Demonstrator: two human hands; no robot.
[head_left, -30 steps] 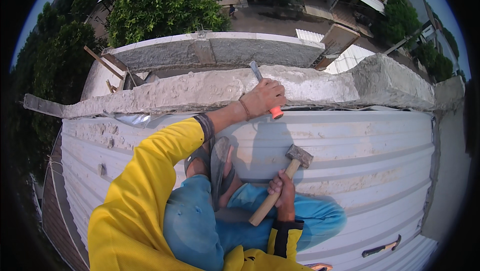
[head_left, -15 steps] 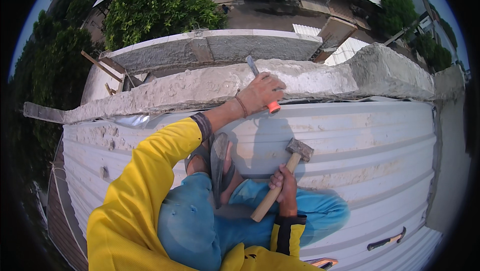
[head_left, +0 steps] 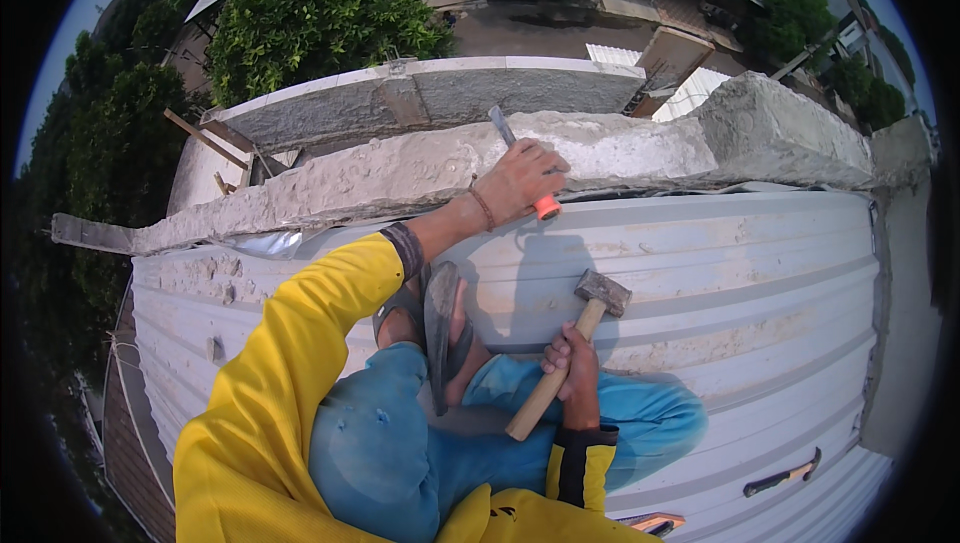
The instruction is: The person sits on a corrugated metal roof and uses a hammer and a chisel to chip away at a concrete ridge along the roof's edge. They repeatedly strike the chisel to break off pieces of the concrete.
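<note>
My left hand [head_left: 515,183] is closed on a steel chisel [head_left: 500,123] with an orange grip end, holding it against the top of a rough concrete beam [head_left: 370,173], its blade pointing away from me. Lower down, my right hand [head_left: 572,368] grips the wooden handle of a hammer [head_left: 604,292], whose heavy square head is raised above my bent blue-clad leg, well short of the chisel. I sit on pale corrugated metal roofing [head_left: 760,293], sandaled feet [head_left: 445,333] drawn in beneath my left arm.
A claw hammer [head_left: 785,473] and an orange tool [head_left: 655,523] lie at lower right. Beyond the beam stand a low plastered wall [head_left: 500,88] and loose timber [head_left: 205,138]. A concrete wall [head_left: 910,303] borders the right. Trees and a street lie below the roof.
My left hand and chisel sit slightly higher in the picture, as does the beam. My right hand and hammer have shifted slightly up, with the grip unchanged.
</note>
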